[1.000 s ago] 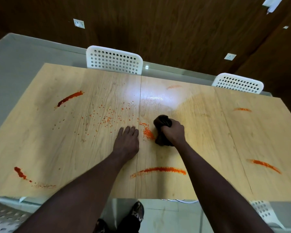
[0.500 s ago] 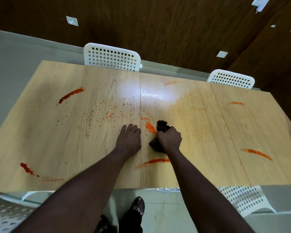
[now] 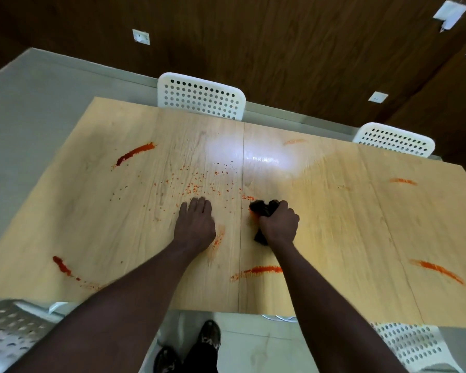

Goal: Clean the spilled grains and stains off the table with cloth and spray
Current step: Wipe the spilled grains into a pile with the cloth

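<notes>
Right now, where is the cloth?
Head view: the cloth is gripped in the right hand, just right of the seam in the table; the left hand rests left of it.

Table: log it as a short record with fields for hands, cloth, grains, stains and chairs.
left hand: flat on the table, fingers straight
right hand: grips the cloth
cloth: dark, bunched, right of the seam
grains: orange, scattered beyond the left hand
stains: red streaks far left, near left, near edge, right
chairs: two, white, perforated, far side
</notes>
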